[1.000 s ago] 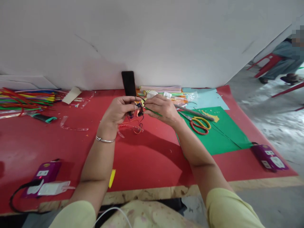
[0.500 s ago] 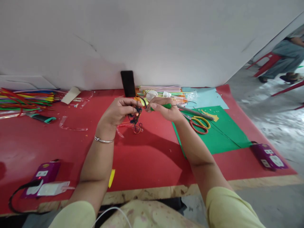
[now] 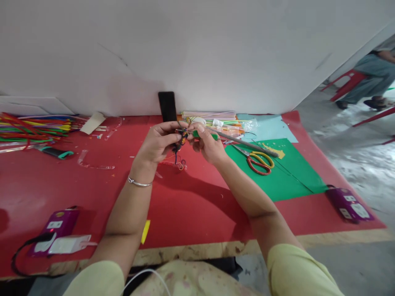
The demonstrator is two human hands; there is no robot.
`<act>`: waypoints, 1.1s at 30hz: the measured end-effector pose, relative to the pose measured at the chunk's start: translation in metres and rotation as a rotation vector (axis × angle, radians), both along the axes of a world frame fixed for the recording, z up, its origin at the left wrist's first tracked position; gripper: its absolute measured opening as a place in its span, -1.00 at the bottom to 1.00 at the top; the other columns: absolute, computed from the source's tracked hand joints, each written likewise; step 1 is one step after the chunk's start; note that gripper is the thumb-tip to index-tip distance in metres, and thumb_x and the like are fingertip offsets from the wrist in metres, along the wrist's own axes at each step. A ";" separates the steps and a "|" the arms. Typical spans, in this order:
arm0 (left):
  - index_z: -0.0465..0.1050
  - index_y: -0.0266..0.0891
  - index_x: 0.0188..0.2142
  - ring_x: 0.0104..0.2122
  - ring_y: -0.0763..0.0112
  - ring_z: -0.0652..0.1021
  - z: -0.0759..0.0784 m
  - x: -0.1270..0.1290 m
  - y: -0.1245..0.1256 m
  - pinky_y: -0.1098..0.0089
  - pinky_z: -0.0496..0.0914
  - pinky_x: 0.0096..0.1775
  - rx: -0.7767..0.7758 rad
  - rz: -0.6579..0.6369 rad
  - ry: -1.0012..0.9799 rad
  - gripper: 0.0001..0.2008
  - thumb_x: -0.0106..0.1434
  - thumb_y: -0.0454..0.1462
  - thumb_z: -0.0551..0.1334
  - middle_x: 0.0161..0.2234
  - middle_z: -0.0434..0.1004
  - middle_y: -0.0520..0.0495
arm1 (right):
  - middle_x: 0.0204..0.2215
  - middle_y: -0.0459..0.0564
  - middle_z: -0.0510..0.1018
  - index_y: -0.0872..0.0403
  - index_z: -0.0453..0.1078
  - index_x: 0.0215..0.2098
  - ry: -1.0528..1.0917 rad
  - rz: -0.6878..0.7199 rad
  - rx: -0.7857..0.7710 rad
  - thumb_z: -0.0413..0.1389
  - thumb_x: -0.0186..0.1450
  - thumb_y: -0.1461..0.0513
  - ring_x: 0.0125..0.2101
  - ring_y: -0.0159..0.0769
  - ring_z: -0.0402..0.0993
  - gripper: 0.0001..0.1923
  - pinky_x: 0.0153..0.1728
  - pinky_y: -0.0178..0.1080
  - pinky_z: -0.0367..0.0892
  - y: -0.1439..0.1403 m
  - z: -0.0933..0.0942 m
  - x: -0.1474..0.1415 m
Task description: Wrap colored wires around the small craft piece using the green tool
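My left hand [image 3: 156,144], a silver bangle on its wrist, pinches a small dark blue crochet piece [image 3: 178,144] with orange and yellow bits. Loose thread dangles from the piece over the red table cover [image 3: 197,201]. My right hand [image 3: 211,149] is closed around the green handle of a crochet hook [image 3: 213,136]. The hook's thin tip points left and meets the piece between my fingers; fingertips hide just how it sits in the yarn. Both hands are close together, raised above the table.
Behind my hands a black phone [image 3: 167,106] leans on the white wall. Scissors [image 3: 259,162] lie on a green sheet [image 3: 293,181] at right, beside a grey rod [image 3: 256,146]. Left are colourful pipe cleaners [image 3: 37,127] and a cutter [image 3: 57,153]. Purple boxes [image 3: 348,204] flank the front.
My right hand has moved left with the crochet hook, bringing it close against my left hand. The left hand and crochet piece have shifted slightly right and up.
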State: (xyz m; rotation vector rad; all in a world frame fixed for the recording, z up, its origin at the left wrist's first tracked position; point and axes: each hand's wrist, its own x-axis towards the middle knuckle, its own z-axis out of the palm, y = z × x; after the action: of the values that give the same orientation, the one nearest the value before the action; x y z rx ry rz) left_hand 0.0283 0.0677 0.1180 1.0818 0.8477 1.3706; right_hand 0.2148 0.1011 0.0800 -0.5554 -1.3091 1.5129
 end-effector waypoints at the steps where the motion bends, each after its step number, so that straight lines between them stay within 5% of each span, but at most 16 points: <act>1: 0.83 -0.18 -0.21 -0.47 0.45 0.64 0.000 0.000 0.000 0.45 0.49 -0.41 0.006 -0.015 -0.013 -0.67 -0.04 -0.38 0.55 -0.33 0.78 -0.09 | -0.34 -0.07 0.62 -0.04 0.59 -0.14 0.002 -0.014 0.011 0.32 0.36 -0.31 -0.40 -0.34 0.48 -0.45 -0.56 -0.32 0.16 -0.001 0.000 0.001; 6: 0.81 -0.14 -0.21 -0.48 0.44 0.62 -0.002 0.000 0.005 0.47 0.38 -0.50 -0.009 0.007 -0.031 -0.62 -0.09 -0.38 0.60 -0.36 0.76 -0.05 | -0.32 -0.07 0.64 -0.04 0.60 -0.15 0.000 -0.051 0.016 0.31 0.35 -0.33 -0.42 -0.37 0.44 -0.43 -0.52 -0.31 0.18 -0.006 0.002 -0.003; 9: 0.80 -0.15 -0.20 -0.50 0.45 0.60 -0.008 0.006 0.009 0.49 0.27 -0.54 -0.009 0.078 -0.022 -0.61 -0.10 -0.36 0.60 -0.38 0.75 -0.05 | -0.34 -0.10 0.62 -0.04 0.57 -0.16 0.081 -0.068 -0.115 0.34 0.30 -0.34 -0.42 -0.38 0.41 -0.41 -0.51 -0.33 0.18 -0.010 0.004 -0.010; 14: 0.81 -0.10 -0.10 -0.46 0.47 0.51 -0.020 0.026 0.009 0.45 0.38 -0.41 0.208 0.452 0.195 -0.62 0.04 -0.36 0.53 -0.44 0.61 0.10 | -0.39 -0.15 0.59 -0.04 0.48 -0.20 0.181 -0.106 -0.408 0.36 0.33 -0.28 -0.45 -0.41 0.38 -0.47 -0.53 -0.34 0.18 -0.014 0.010 -0.019; 17: 0.79 -0.06 -0.01 -0.29 0.34 0.60 -0.024 0.034 0.004 0.39 0.47 -0.29 0.263 0.549 0.349 -0.63 0.17 -0.30 0.51 -0.31 0.69 0.05 | -0.42 -0.17 0.57 -0.04 0.46 -0.20 0.222 -0.111 -0.482 0.33 0.37 -0.27 -0.47 -0.40 0.38 -0.49 -0.54 -0.34 0.22 -0.017 0.013 -0.021; 20: 0.77 -0.06 0.00 -0.21 0.28 0.64 -0.024 0.037 0.001 0.37 0.49 -0.26 0.273 0.566 0.337 -0.69 0.25 -0.25 0.50 -0.22 0.72 0.00 | -0.40 -0.16 0.60 -0.03 0.46 -0.21 0.252 -0.094 -0.502 0.34 0.38 -0.23 -0.46 -0.41 0.43 -0.52 -0.54 -0.35 0.26 -0.021 0.014 -0.023; 24: 0.79 -0.07 -0.09 -0.45 0.45 0.53 -0.020 0.037 0.001 0.42 0.42 -0.38 0.237 0.530 0.169 -0.81 0.30 -0.18 0.51 -0.42 0.60 0.07 | -0.34 -0.14 0.64 -0.03 0.49 -0.15 0.241 -0.066 -0.460 0.32 0.40 -0.24 -0.40 -0.39 0.52 -0.52 -0.50 -0.35 0.32 -0.024 0.012 -0.024; 29: 0.80 -0.09 -0.19 -0.54 0.56 0.42 -0.015 0.035 0.006 0.51 0.25 -0.56 0.173 0.393 -0.041 -0.78 0.13 -0.27 0.60 -0.48 0.54 0.10 | -0.35 -0.12 0.62 -0.04 0.49 -0.15 0.225 -0.057 -0.368 0.25 0.42 -0.33 -0.36 -0.37 0.54 -0.44 -0.49 -0.36 0.34 -0.020 0.010 -0.022; 33: 0.82 -0.09 -0.16 -0.55 0.56 0.41 -0.014 0.029 0.008 0.51 0.18 -0.59 0.124 0.322 -0.026 -0.69 0.05 -0.31 0.56 -0.50 0.51 0.10 | -0.37 -0.13 0.61 -0.02 0.47 -0.19 0.217 -0.048 -0.369 0.27 0.40 -0.33 -0.39 -0.39 0.50 -0.43 -0.51 -0.38 0.30 -0.018 0.010 -0.020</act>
State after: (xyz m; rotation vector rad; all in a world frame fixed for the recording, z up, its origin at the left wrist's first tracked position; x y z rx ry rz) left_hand 0.0570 0.0756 0.1042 1.0496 0.9575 1.7205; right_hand 0.1947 0.0834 0.0901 -0.6298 -0.8496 1.7341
